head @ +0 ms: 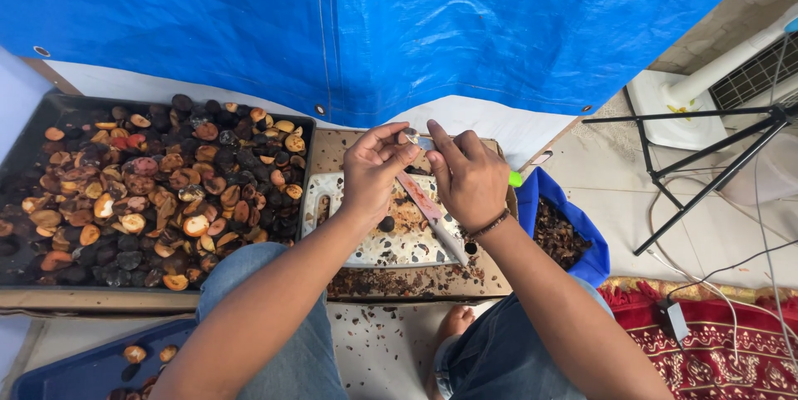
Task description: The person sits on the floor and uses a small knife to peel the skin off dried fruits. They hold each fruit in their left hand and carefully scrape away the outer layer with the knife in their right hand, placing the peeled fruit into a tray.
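Head view, looking down at two hands at frame centre. A small nut piece (411, 135) is pinched between thumb and fingers of the left hand (376, 169), fingers closed on it. The right hand (467, 177) is curled shut around a knife (432, 210); its green handle end shows at the hand's right, the stained blade runs down-left w/ the tip near the nut. The nut is held in the air above a white speckled board (366, 242), upper centre of frame.

Judged by look, the nut is light, hard and stiff, small enough to slip; a pinch by its sides, away from the blade edge, seems the safest hold.

The board lies on brown cardboard (416, 282) scattered w/ dark shell bits. Just left, a dark tray (25, 130) is filled w/ cut nuts, orange and black. At right, a blue bag (592, 250) of husks sits touching the cardboard edge. A blue tarp (332, 26) fills the top of frame. A black stand (706, 167) and cables are at far right, well apart. Open room is tight: tray and bag flank the hands, knees close below; free space mostly upward.
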